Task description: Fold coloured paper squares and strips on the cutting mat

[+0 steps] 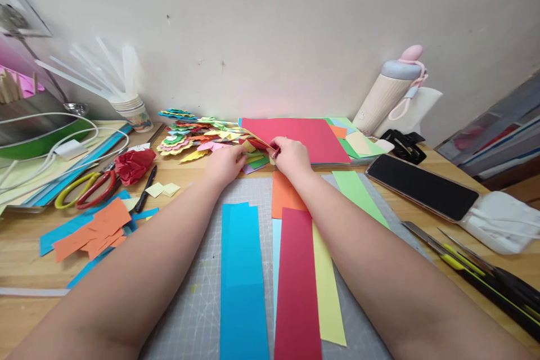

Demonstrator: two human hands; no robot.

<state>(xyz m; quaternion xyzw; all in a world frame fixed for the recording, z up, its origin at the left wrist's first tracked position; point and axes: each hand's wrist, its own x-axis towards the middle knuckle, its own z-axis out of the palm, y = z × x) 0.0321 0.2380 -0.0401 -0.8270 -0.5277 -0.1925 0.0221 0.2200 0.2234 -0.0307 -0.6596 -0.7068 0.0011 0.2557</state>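
My right hand [291, 154] is at the back of the grey cutting mat [192, 270], its fingers pinched on the edge of some red and yellow coloured paper [264, 145]. Close by on the left, my left hand [226, 166] has its fingers curled together beside small paper scraps; what lies between them is hidden. A stack of coloured sheets with a red sheet [301, 138] on top is right behind my right hand. Blue strips [242, 281], a red strip [297, 287], a yellow strip [329, 292] and an orange piece [286, 197] lie between my forearms.
Layered paper flowers [185, 138] are piled behind my left hand. Leftward are scissors [95, 188], a black pen [145, 188], orange scraps [95, 230] and paper cups [133, 112] with straws. A phone [422, 185], a utility knife [459, 261] and a bottle [383, 95] are rightward.
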